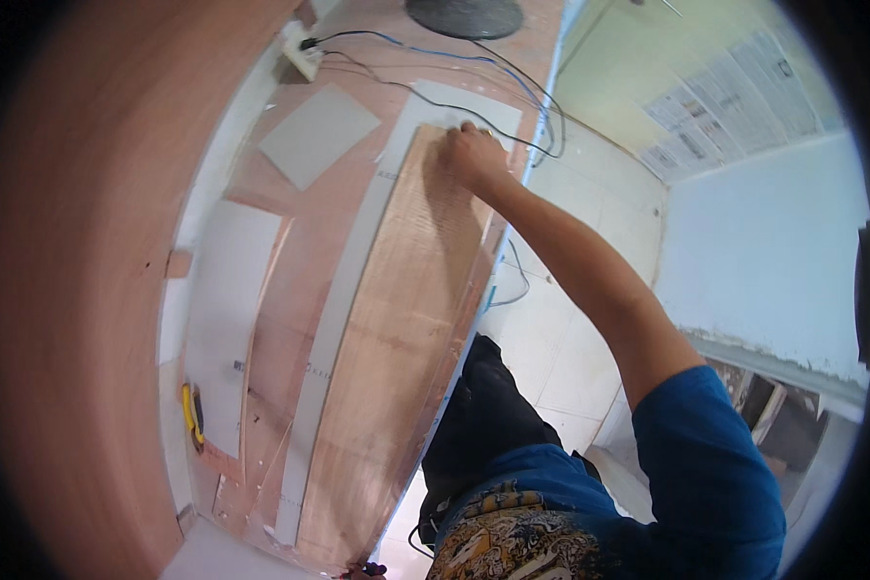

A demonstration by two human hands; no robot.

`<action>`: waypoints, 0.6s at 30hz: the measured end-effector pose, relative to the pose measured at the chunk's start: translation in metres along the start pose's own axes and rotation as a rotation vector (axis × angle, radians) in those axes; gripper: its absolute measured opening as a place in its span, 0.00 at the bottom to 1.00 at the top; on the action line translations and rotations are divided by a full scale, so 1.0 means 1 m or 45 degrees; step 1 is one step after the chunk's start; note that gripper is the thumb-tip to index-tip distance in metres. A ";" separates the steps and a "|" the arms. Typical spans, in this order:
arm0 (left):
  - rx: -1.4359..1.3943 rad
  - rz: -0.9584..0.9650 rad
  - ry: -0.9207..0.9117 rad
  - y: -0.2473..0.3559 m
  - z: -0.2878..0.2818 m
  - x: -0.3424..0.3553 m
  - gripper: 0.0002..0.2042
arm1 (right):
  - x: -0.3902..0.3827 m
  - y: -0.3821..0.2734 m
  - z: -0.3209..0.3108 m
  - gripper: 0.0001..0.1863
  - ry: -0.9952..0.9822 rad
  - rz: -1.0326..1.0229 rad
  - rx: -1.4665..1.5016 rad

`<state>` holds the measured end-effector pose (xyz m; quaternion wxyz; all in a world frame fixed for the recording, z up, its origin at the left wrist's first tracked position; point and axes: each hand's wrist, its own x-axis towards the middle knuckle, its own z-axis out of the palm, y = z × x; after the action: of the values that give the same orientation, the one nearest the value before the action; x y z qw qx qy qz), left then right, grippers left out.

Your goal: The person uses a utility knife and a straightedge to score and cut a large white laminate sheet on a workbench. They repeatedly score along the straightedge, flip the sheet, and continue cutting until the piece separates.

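A long wood-grain board (387, 338) lies lengthwise on a white sheet (331, 338) with small printed marks, which shows along its left side and far end. My right hand (474, 155) is at the board's far right corner, its fingers curled closed at the edge; the fingertips are partly hidden. Only a sliver of my left hand (360, 572) shows at the lower edge of the picture, by the board's near end. Something small and dark is beside it, too cut off to name.
A loose whitish square (319, 135) and a long white panel (230, 319) lie left of the board. A yellow-handled cutter (193, 418) lies beyond that panel. Cables (425, 50) run from a socket (302, 53) across the far end, near a dark round disc (466, 15).
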<state>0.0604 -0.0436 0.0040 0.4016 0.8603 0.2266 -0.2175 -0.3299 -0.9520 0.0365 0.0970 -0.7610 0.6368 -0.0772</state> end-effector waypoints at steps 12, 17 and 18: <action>-0.399 -0.164 0.061 -0.048 -0.042 -0.013 0.13 | -0.073 -0.073 0.061 0.23 0.386 0.223 0.089; -0.468 0.231 0.023 -0.077 -0.049 -0.005 0.26 | -0.069 -0.086 0.061 0.26 0.245 0.255 0.015; -0.186 0.466 -0.001 -0.077 -0.058 -0.003 0.19 | -0.070 -0.082 0.061 0.27 0.238 0.278 0.007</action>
<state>0.0259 0.0461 -0.0063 0.4958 0.8556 0.0815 -0.1240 -0.2492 -0.8663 -0.0016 0.0473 -0.6763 0.7219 -0.1385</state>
